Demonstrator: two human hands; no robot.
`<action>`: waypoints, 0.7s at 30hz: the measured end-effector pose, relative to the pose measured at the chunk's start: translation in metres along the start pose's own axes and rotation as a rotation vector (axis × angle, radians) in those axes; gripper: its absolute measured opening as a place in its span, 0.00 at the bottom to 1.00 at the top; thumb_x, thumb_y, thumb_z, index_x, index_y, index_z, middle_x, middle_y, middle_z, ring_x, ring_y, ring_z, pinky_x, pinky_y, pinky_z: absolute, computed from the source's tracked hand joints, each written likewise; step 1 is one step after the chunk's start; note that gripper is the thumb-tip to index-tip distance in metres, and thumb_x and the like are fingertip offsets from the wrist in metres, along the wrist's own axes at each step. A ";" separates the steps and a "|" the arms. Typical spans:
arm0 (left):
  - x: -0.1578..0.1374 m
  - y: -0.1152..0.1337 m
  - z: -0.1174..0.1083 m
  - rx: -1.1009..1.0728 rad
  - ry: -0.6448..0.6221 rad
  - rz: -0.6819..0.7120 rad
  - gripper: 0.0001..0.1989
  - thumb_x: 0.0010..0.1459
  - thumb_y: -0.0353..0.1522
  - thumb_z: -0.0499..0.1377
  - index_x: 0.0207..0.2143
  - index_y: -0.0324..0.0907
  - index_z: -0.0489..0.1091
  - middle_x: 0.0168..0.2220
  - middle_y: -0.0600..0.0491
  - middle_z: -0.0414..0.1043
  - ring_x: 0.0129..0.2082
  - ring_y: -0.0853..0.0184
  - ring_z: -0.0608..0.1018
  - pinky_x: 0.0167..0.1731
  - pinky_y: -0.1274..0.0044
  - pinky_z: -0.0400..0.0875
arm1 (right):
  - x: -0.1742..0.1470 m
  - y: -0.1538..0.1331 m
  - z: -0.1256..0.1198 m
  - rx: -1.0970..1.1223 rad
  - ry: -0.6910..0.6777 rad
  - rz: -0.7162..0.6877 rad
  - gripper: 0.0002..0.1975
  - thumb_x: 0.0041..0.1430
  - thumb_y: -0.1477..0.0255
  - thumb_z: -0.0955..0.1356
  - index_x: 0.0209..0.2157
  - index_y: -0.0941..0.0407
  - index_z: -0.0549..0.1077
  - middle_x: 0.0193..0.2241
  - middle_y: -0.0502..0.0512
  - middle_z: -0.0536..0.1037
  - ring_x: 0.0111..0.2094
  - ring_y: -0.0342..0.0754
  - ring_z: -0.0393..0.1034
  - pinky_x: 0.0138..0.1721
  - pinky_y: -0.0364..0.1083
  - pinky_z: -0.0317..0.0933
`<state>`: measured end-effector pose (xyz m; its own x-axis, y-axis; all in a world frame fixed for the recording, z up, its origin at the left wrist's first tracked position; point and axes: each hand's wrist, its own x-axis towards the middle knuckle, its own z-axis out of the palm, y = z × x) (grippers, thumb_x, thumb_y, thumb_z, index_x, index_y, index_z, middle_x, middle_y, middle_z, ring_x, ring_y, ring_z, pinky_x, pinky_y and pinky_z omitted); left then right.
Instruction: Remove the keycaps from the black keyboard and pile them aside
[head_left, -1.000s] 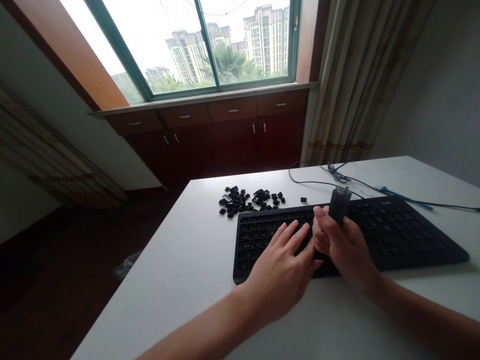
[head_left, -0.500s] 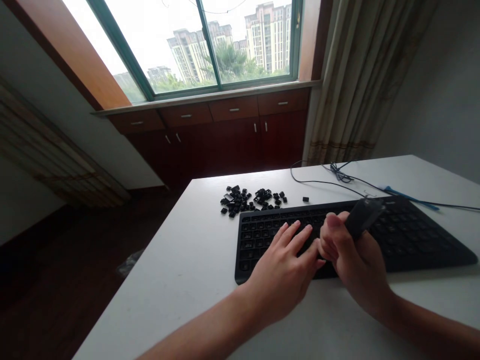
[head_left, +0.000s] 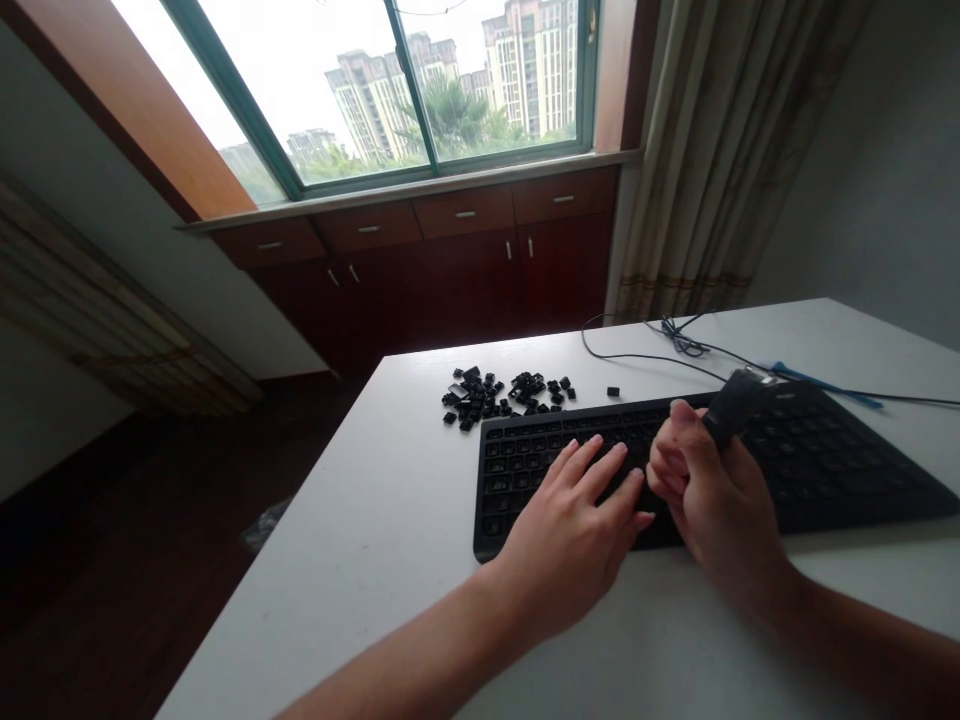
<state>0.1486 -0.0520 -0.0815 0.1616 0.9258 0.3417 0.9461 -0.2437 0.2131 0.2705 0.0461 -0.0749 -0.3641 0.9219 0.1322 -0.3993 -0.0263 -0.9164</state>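
Observation:
A black keyboard [head_left: 862, 470] lies across the white table. Its left part shows bare key sockets, while keys appear to sit on its right part. My left hand [head_left: 574, 535] rests on the left half of it, fingers spread and empty. Just right of that, my right hand [head_left: 720, 510] is closed around a black tool [head_left: 736, 405] held above the keyboard. The tool's thick dark end sticks out past the thumb with a shiny bit at its tip; its lower end is hidden by the fist. Loose black keycaps [head_left: 474, 400] lie heaped behind the keyboard's left corner.
One single keycap [head_left: 613, 391] lies apart behind the keyboard. A black cable [head_left: 681, 340] is loosely bundled near the far edge of the white table [head_left: 360, 510]. Beside it lies a thin blue item [head_left: 825, 385]. Cabinets [head_left: 450, 280] stand beyond, under a window.
My right hand has shifted slightly right, away from my left hand, and the tool in it has tipped a little. The left hand stays nearly in place.

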 end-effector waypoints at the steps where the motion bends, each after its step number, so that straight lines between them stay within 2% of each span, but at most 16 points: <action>1: 0.000 0.000 0.000 -0.004 0.001 -0.002 0.20 0.74 0.38 0.50 0.63 0.41 0.66 0.67 0.45 0.64 0.70 0.52 0.62 0.69 0.57 0.58 | 0.000 -0.001 0.001 0.033 0.009 0.020 0.25 0.66 0.56 0.69 0.22 0.54 0.59 0.19 0.44 0.55 0.19 0.39 0.47 0.18 0.40 0.49; 8: -0.004 0.001 0.000 -0.018 -0.003 -0.012 0.21 0.74 0.39 0.49 0.62 0.41 0.67 0.67 0.45 0.64 0.70 0.53 0.62 0.70 0.58 0.57 | -0.007 -0.015 -0.001 0.098 0.137 0.148 0.20 0.60 0.61 0.75 0.24 0.55 0.64 0.22 0.46 0.60 0.22 0.40 0.52 0.19 0.39 0.54; 14: -0.002 0.000 0.000 -0.031 0.031 0.002 0.19 0.73 0.37 0.52 0.61 0.41 0.68 0.66 0.44 0.66 0.69 0.52 0.64 0.68 0.56 0.61 | -0.008 -0.017 -0.001 0.289 0.193 0.218 0.23 0.55 0.65 0.77 0.21 0.55 0.61 0.20 0.45 0.57 0.21 0.40 0.49 0.20 0.39 0.55; 18: -0.003 -0.001 0.002 -0.048 0.057 0.013 0.17 0.73 0.35 0.52 0.59 0.43 0.70 0.65 0.44 0.67 0.67 0.53 0.67 0.67 0.54 0.62 | -0.005 -0.011 -0.002 0.282 0.178 0.134 0.22 0.59 0.66 0.75 0.22 0.55 0.60 0.20 0.44 0.57 0.20 0.39 0.49 0.20 0.39 0.53; 21: -0.004 -0.001 0.002 -0.066 0.070 0.031 0.16 0.73 0.34 0.51 0.57 0.44 0.72 0.63 0.44 0.69 0.65 0.54 0.70 0.66 0.53 0.62 | -0.003 -0.005 -0.004 0.148 0.079 0.025 0.21 0.63 0.64 0.73 0.24 0.54 0.61 0.20 0.44 0.59 0.20 0.39 0.52 0.20 0.40 0.52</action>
<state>0.1479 -0.0549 -0.0849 0.1681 0.8959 0.4113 0.9202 -0.2922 0.2605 0.2771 0.0454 -0.0724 -0.3101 0.9478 0.0745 -0.5129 -0.1008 -0.8525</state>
